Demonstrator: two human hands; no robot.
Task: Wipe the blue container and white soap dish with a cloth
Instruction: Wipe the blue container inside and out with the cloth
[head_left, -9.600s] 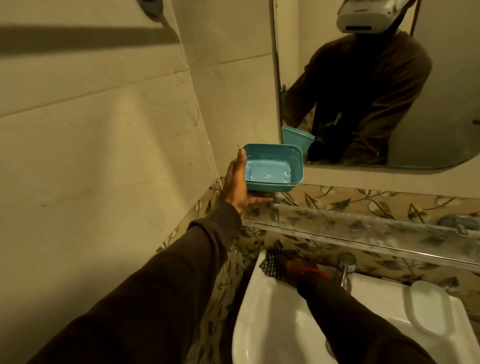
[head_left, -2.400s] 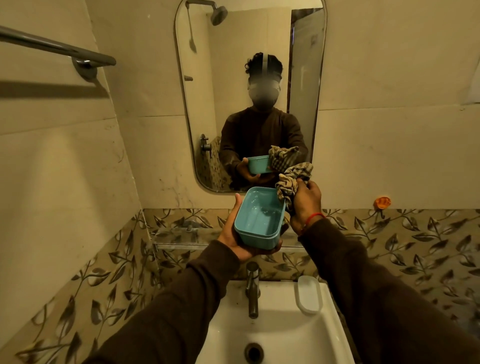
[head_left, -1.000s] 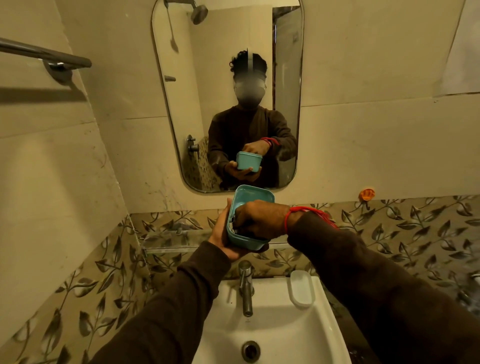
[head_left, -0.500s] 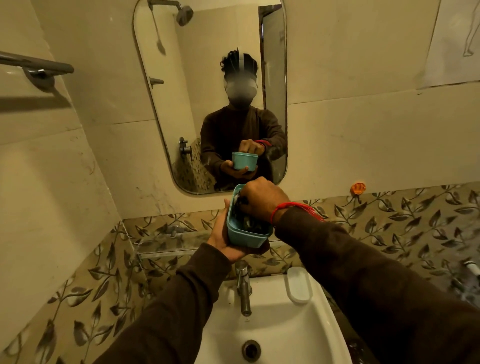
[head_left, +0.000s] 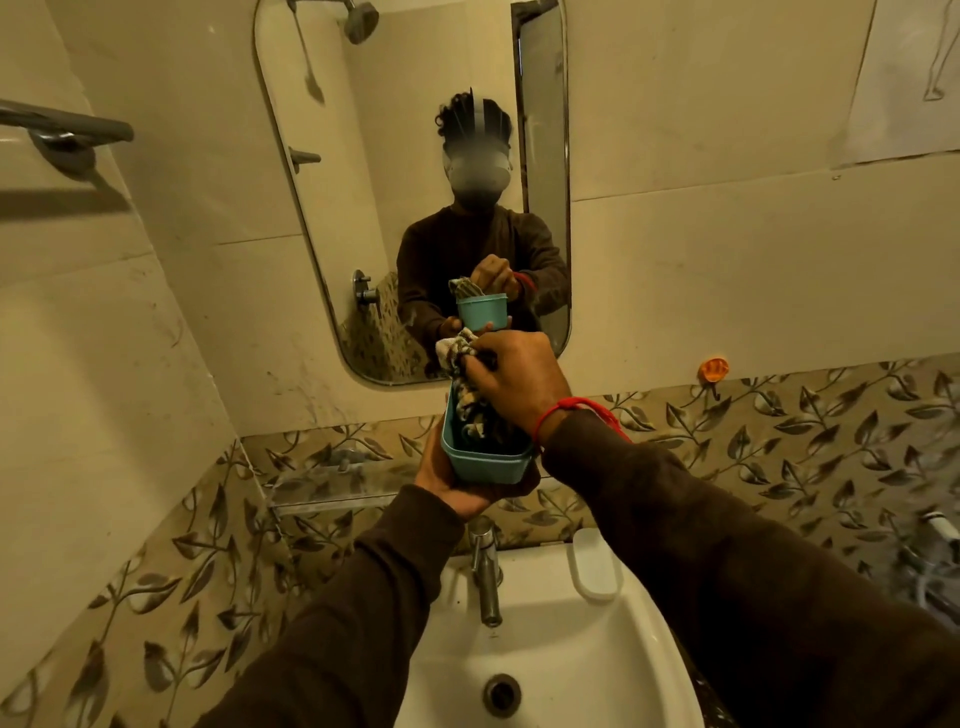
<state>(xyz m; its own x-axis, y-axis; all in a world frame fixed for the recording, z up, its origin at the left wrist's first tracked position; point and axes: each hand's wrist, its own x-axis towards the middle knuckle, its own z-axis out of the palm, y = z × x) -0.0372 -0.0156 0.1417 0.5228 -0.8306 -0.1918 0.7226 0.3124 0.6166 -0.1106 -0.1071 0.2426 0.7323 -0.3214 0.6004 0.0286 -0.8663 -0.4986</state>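
My left hand cups the blue container from below, above the sink, its open side up and tilted toward me. My right hand grips a checked cloth at the container's far end. The cloth hangs down into the container and a bunch of it sticks out above my fingers. The white soap dish lies on the sink's back right corner, untouched.
A white sink with a metal tap sits below my hands. A glass shelf runs along the leaf-patterned tiles. A mirror hangs ahead, a towel bar at upper left, an orange hook at right.
My right hand has lifted from deep inside the container to its far rim, drawing the cloth up so it now shows above my fingers. The left hand still holds the container.
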